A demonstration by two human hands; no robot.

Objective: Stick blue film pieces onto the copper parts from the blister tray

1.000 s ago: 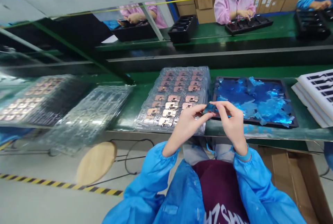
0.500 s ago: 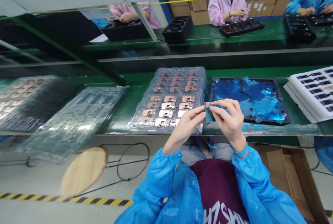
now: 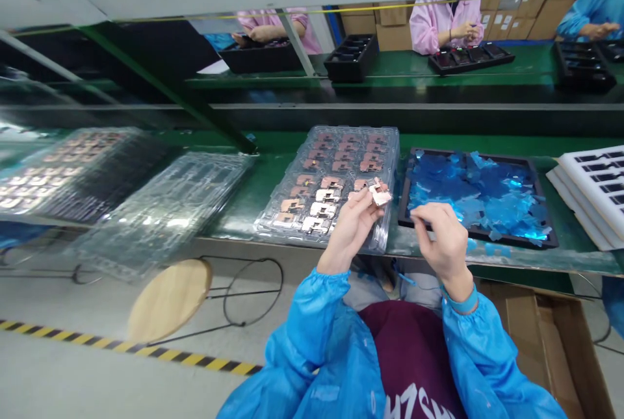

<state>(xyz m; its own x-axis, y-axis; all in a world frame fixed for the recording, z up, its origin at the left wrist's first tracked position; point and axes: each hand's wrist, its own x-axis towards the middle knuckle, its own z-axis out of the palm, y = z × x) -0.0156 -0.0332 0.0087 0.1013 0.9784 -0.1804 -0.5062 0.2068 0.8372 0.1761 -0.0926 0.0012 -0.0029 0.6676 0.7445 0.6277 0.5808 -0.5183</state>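
My left hand (image 3: 353,224) pinches a small shiny metal plate (image 3: 380,194) with cut-outs, held over the right edge of a clear plastic tray. In that clear tray (image 3: 273,211), rows of similar copper- and silver-coloured plates lie in pockets. My right hand (image 3: 443,237) is closed in a pinch, apart from the plate, at the near left corner of a black tray (image 3: 403,201). What its fingertips hold, if anything, cannot be made out. Crumpled pieces of thin blue film (image 3: 468,185) fill the black tray.
Stacked clear trays (image 3: 166,201) overhang the bench edge on the left, beside another loaded stack (image 3: 92,165). White foam trays (image 3: 597,175) stand at the right. A round wooden stool (image 3: 170,299) is below. Co-workers handle black trays (image 3: 470,58) across the line.
My hands have come apart: the right has moved away from the plate toward the black tray. The plate now shows a bare metal face, where blue film showed before. My view has shifted slightly left.
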